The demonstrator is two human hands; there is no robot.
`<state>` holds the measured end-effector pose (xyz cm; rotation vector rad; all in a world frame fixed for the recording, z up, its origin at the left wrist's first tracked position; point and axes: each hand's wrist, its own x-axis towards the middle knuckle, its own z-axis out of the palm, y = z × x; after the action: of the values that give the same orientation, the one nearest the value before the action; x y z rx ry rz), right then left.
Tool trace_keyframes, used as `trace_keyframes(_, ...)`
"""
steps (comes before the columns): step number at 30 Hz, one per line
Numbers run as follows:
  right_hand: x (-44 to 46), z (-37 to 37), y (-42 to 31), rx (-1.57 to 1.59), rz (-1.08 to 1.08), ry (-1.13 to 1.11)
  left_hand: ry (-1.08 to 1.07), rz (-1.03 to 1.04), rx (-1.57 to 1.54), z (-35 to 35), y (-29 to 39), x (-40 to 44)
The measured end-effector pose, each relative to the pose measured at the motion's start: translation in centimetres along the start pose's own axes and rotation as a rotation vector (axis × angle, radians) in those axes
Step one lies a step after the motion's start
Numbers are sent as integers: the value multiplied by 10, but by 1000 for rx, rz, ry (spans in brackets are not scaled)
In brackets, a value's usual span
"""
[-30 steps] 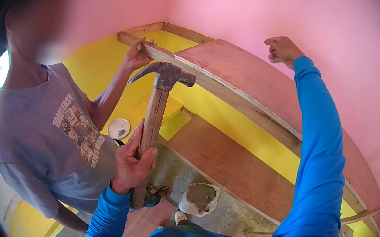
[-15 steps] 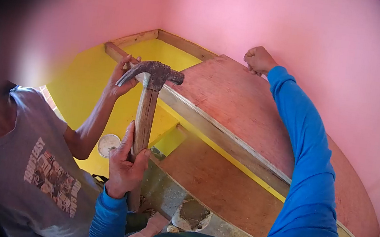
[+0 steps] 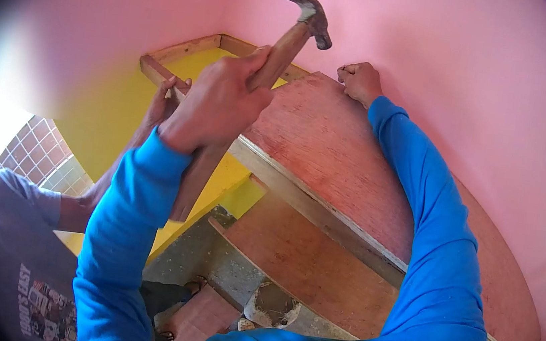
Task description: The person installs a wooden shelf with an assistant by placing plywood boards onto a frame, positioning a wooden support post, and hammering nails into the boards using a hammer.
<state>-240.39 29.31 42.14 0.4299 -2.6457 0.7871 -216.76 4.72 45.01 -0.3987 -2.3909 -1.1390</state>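
Observation:
My left hand (image 3: pixel 217 100) is wrapped round the wooden handle of a claw hammer (image 3: pixel 313 23), raised in front of the pink wall. The hammer's head is up and its handle slants down to the left. At the far edge of a reddish plywood panel (image 3: pixel 337 137), close to the wall, my right hand (image 3: pixel 362 83) is closed in a pinch. What its fingers hold, if anything, is too small to make out. The panel lies on a wooden frame (image 3: pixel 182 49), partly covered by my right arm.
A co-worker in a grey shirt (image 3: pixel 19 209) stands at the left, one hand (image 3: pixel 163 101) at the frame's bar. Below is a lower plywood shelf (image 3: pixel 303 261). A broken-looking pale container (image 3: pixel 271 305) sits on the grey floor.
My left hand has swung the hammer up and to the right, towards the wall. The co-worker has leaned lower on the left. My right hand stays pinched at the panel's edge.

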Motion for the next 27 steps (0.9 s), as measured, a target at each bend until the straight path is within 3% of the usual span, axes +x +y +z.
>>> trace_keyframes(5, 8, 9, 3, -80, 44, -50, -108, -24, 4, 23, -2, 47)
trace_keyframes(11, 10, 12, 6, -111, 28, -48, -88, 56, 21, 40, -2, 75)
trace_keyframes(14, 8, 11, 6, -138, -4, -35, -41, 108, 120, 53, -4, 88)
trace_keyframes(16, 6, 11, 6, -115, 4, -13, -143, 177, 238, 61, -5, 90)
trace_keyframes(20, 7, 9, 6, -101, 37, -85, -225, 43, 48, 53, -2, 93)
trace_keyframes(23, 10, 14, 8, -151, 23, -66, 2, 124, 1, 43, 5, 95)
trace_keyframes(27, 8, 12, 5, -151, 59, -75, -173, 38, 95, 59, -11, 100)
